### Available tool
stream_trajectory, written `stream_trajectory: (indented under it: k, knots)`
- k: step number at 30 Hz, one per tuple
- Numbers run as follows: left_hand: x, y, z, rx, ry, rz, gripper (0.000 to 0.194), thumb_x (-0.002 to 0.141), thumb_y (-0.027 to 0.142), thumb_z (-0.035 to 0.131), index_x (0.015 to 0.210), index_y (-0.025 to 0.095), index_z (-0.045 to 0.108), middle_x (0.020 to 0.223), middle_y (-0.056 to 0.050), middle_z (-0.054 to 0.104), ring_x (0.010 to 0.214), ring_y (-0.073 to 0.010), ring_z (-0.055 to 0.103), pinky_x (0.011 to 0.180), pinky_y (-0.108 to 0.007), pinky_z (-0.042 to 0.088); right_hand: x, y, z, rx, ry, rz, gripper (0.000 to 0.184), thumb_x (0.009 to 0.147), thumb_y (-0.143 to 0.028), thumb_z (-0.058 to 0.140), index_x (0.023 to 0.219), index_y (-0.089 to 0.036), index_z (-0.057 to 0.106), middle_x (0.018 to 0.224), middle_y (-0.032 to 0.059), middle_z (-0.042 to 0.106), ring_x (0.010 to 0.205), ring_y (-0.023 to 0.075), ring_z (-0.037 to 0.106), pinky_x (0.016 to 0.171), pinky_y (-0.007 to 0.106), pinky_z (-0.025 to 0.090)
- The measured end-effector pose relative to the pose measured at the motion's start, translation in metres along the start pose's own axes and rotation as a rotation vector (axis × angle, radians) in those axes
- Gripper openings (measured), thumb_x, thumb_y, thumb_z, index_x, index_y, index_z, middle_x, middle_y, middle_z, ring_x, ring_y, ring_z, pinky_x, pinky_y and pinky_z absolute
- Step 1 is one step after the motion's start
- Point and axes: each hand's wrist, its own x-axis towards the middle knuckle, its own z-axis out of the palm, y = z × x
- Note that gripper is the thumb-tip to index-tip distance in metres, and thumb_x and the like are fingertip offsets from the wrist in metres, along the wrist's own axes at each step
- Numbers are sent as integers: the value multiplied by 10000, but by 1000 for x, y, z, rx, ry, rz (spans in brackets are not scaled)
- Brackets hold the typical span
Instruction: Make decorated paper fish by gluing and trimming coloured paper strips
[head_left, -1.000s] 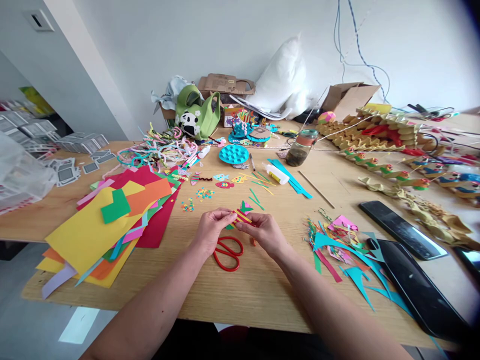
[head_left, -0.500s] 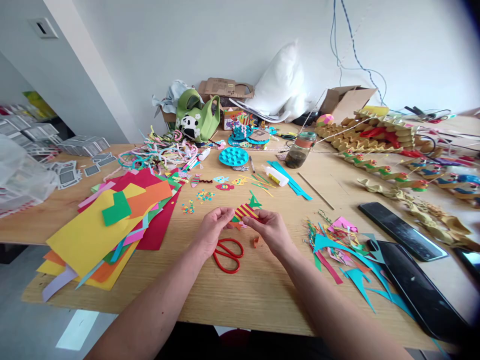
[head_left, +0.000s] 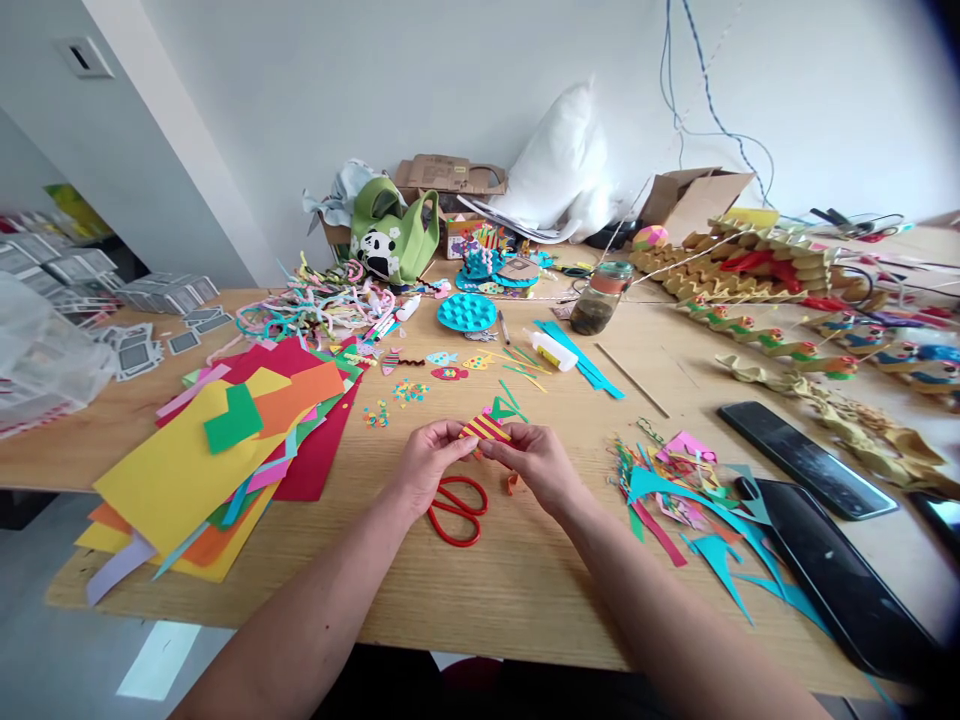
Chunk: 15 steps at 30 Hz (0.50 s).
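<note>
Both my hands meet over the middle of the wooden table. Between them is a small paper fish, red with yellow stripes and a green tail. My left hand pinches its left end with fingers closed. My right hand pinches its right side, fingers curled. Red-handled scissors lie on the table just below my left hand. A small orange scrap lies beside my right hand.
A stack of coloured paper sheets lies to the left, cut paper scraps to the right, then two dark tablets. A glue bottle, a jar, pipe cleaners, small paper fish and a green panda bag sit further back.
My hands have kept hold of the paper fish, turning and shifting it slightly; it rose a little and tilted, then settled back between my fingers.
</note>
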Motion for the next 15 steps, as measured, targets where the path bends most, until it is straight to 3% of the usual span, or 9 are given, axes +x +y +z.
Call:
stream_trajectory:
  k: [9, 13, 15]
  knots:
    - [0, 3, 0, 51, -6, 8, 201, 646, 285, 767, 784, 145, 725, 781, -52, 697, 731, -139, 588, 714, -250, 432, -1, -2, -1, -112, -18, -17, 304, 677, -440, 722, 761, -148, 708, 674, -8, 644, 583, 112, 525, 548, 230, 404]
    - [-1, 4, 0, 27, -41, -3, 195, 629, 266, 777, 774, 147, 725, 813, -57, 704, 760, -155, 607, 735, -262, 440, -1, 1, -3, -226, -84, 31, 344, 681, -478, 708, 668, -139, 654, 523, -41, 517, 455, 74, 411, 424, 202, 314]
    - [-1, 4, -1, 24, -36, -13, 164, 612, 257, 784, 708, 142, 716, 791, -55, 699, 730, -151, 604, 706, -258, 439, -1, 1, -4, -250, -127, 50, 365, 697, -499, 691, 696, -136, 653, 535, -32, 525, 455, 79, 423, 418, 203, 329]
